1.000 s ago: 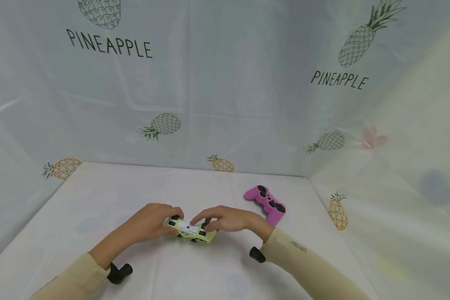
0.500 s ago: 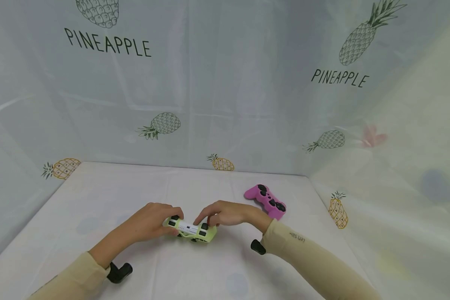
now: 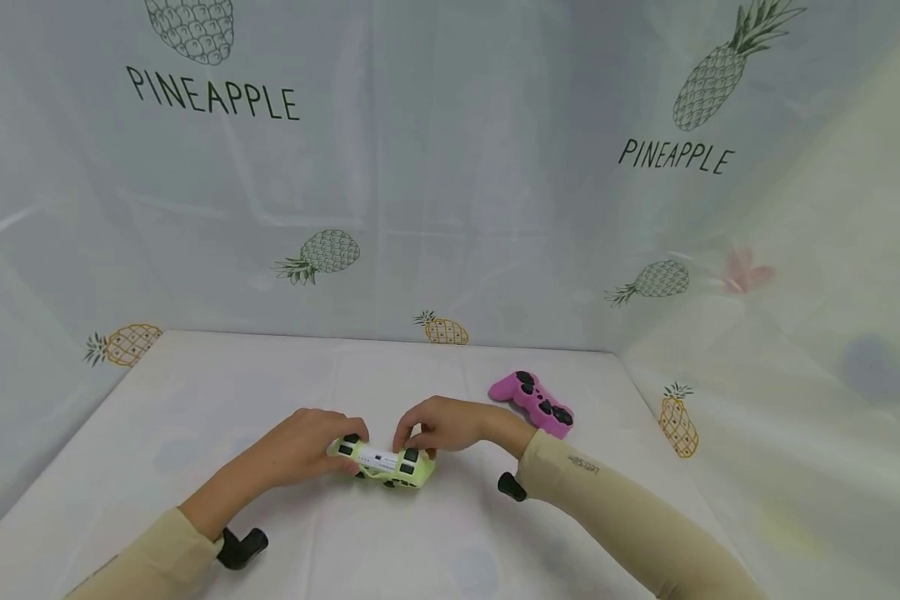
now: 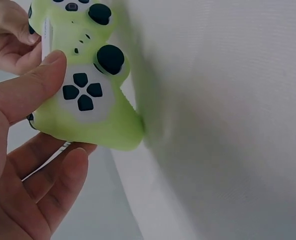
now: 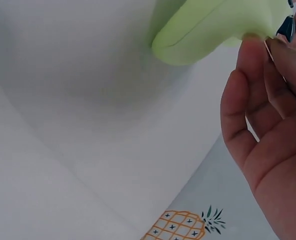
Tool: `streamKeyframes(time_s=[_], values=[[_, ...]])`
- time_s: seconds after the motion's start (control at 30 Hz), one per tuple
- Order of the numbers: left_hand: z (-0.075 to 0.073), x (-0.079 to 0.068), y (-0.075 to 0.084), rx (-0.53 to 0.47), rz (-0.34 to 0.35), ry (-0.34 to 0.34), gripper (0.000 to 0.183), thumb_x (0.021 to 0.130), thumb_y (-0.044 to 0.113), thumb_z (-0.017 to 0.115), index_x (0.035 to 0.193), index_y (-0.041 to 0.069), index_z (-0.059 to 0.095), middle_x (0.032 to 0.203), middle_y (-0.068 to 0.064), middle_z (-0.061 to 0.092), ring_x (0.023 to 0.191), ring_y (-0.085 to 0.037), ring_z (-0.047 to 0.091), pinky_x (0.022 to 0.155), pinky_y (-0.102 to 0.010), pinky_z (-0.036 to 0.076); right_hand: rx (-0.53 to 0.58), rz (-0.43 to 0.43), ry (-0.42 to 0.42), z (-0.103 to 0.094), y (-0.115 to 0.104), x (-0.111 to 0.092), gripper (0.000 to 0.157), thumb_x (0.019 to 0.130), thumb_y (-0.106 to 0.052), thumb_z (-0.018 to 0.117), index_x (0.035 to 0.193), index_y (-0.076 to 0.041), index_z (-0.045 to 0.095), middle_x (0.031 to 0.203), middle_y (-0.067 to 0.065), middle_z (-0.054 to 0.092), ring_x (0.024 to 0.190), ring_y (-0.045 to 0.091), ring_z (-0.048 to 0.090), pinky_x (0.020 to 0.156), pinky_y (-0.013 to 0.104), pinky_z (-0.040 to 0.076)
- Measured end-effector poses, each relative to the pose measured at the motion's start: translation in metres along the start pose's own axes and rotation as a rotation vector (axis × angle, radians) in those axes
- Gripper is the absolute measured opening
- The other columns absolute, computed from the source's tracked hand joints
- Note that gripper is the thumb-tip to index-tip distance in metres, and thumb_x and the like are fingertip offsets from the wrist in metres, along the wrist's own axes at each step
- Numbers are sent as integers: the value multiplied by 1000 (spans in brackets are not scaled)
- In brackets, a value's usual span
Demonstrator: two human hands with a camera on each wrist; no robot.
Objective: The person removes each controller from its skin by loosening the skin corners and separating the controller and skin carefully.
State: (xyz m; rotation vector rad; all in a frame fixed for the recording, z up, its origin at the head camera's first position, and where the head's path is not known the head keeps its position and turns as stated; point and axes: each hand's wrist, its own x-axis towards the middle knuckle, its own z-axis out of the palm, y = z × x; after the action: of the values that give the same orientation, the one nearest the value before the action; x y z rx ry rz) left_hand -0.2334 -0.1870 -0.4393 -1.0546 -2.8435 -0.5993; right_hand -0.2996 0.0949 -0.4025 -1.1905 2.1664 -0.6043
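Note:
A light-green game controller (image 3: 378, 463) with dark buttons and sticks stands on edge on the white table, its trigger side facing up in the head view. My left hand (image 3: 309, 443) grips its left end; the thumb lies along the top edge in the left wrist view, and the fingers (image 4: 70, 172) bend behind it. At the other end, my right hand (image 3: 444, 423) pinches the controller's edge beside the shoulder buttons. Curled fingertips (image 5: 252, 52) meet the green shell in the right wrist view. The exact spot under the right thumb is partly hidden.
A pink game controller (image 3: 534, 403) lies behind my right hand on the white tabletop (image 3: 390, 550). Pineapple-printed curtain (image 3: 480, 167) hangs along the back and sides. A black wrist-worn device (image 3: 242, 548) sits below my left wrist.
My right hand has lifted its extended fingers off the controller's upper side, drawn back slightly, then curled them at the far edge. My left hand and both controllers stay nearly still.

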Motion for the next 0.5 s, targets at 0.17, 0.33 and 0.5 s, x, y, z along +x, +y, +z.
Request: streamKeyframes(time_s=[0.17,0.33,0.5], values=[[0,0,-1,-3,-1,-6,32,85,34,90,108,34,69,89,23,62,73,-2,50,67,-26,43,-38,21,-43,-4,-1,6,19,108,-8,62,117,-18,75,110,-12,68,70,25,67,66,21,53],[-1,2,0,19,20,-26,30,86,35,89,107,34,69,90,21,63,74,-2,51,68,-26,44,-57,37,-85,-7,-3,8,15,109,-10,61,112,-19,73,109,-11,67,71,37,66,62,20,49],[-2,3,1,43,53,-33,30,86,35,90,107,31,70,91,18,66,73,-1,51,67,-26,45,-73,55,-107,-7,-4,11,13,109,-11,61,109,-20,69,108,-11,65,60,14,58,61,21,49]])
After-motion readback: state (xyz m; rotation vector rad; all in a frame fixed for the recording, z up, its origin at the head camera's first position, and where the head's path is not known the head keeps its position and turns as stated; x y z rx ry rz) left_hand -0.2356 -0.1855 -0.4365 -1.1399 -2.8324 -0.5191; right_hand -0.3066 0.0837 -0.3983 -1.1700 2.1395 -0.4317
